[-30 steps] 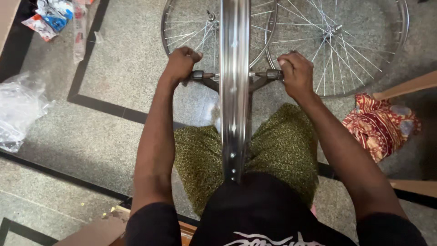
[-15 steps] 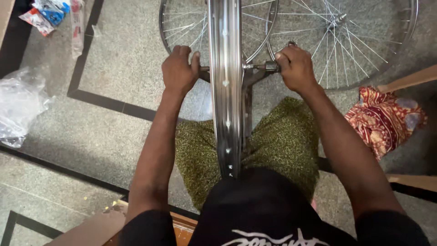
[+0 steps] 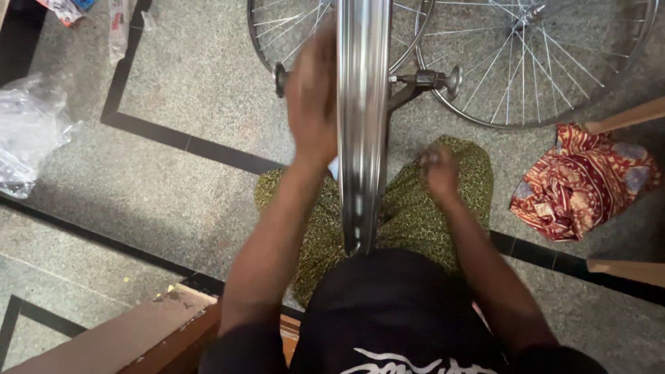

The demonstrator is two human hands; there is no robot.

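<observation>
Shiny upright steel wheel rim (image 3: 361, 125), frame centre, spokes not fitted.
Blurred left hand (image 3: 313, 97) open-palmed against rim; right hand (image 3: 438, 170) fisted, contents unclear.

A red patterned cloth (image 3: 582, 181) is seen crumpled on the speckled stone floor (image 3: 194, 83). Well to the left of the cloth, a clear plastic bag (image 3: 31, 131) is laid on the same floor, and two spoked wheels (image 3: 540, 55) lie flat just above the cloth. Below and far left of it, a brown cardboard box (image 3: 131, 336) is seen.
</observation>
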